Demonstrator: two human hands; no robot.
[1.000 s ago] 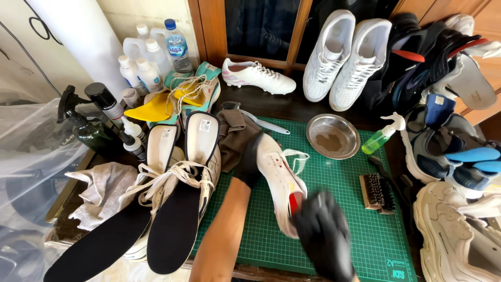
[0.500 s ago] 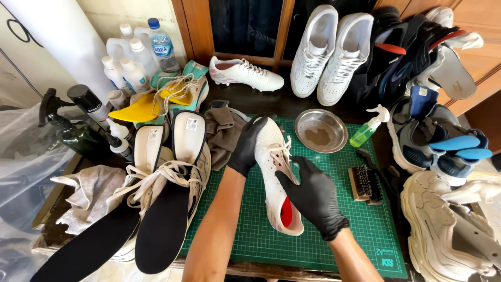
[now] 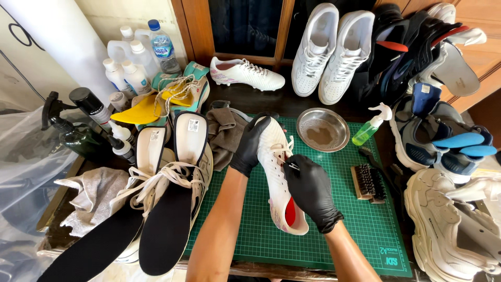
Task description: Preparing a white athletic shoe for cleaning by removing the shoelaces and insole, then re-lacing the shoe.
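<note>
The gloved left hand (image 3: 250,143) grips the white football boot (image 3: 279,183) by its toe, steadying it on the green cutting mat (image 3: 360,230), while the right hand (image 3: 310,188) pinches what looks like its lace.

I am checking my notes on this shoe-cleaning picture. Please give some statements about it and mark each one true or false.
1. The left hand grips the toe end of the white football boot. True.
2. The right hand is bare. False: both hands wear black gloves.
3. The right hand pinches the boot's lace. True.
4. The metal bowl stands on the green cutting mat. True.
5. The brush lies left of the boot. False: it lies to its right.
</note>
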